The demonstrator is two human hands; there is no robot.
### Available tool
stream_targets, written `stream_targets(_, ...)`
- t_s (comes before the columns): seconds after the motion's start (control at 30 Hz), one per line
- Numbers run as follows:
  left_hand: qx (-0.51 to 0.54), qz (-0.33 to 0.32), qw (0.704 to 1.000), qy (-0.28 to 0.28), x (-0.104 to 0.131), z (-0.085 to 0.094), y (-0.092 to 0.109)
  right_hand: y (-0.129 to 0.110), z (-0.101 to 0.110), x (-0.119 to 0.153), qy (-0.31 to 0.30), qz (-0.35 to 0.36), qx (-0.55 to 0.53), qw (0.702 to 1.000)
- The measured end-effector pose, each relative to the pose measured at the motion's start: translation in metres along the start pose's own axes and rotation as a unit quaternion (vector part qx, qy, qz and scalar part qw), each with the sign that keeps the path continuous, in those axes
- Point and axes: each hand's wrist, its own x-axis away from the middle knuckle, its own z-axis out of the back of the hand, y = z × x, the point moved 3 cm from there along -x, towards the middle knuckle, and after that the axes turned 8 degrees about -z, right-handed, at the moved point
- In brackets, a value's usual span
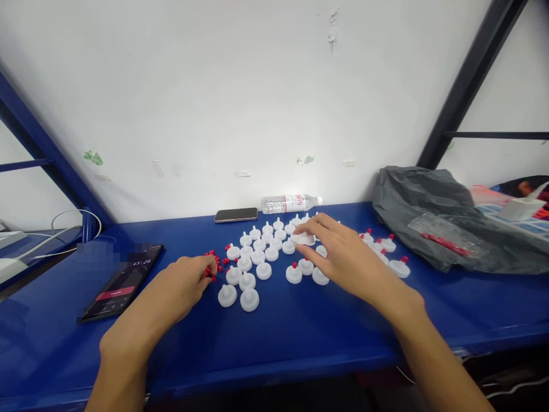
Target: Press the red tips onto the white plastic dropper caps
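In the head view, a white cap (302, 239) is pinched between the fingertips of the right hand (338, 252), just above the spread of white caps (257, 257) on the blue table (300, 332). The left hand (182, 286) is curled narrow over the small pile of red tips (214, 264); whether one is gripped cannot be told. Some caps near the right hand are already fitted with red tips (294, 265). A neighbouring cap could be knocked over by the right wrist, judging from how closely they stand. The loose red tips could be scattered if brushed. The held cap is seen as a flat round disc with a short central nozzle
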Motion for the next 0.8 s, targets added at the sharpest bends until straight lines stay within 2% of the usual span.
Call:
stream_targets(0.33, 0.006, -0.003, 1.000, -0.013, 0.000, -0.002, 0.004, -0.004, 0.000, 0.000, -0.016, 0.015, -0.027, 0.999)
stream_targets(0.5, 0.006, -0.004, 0.999, -0.033, -0.001, -0.004, 0.006, -0.010, 0.000, 0.001, -0.044, 0.055, -0.048, 0.996)
stream_targets(0.8, -0.003, 0.020, 1.000, -0.024, 0.003, 0.002, 0.019, -0.015, 0.002, 0.005, -0.042, 0.064, -0.055, 0.996)
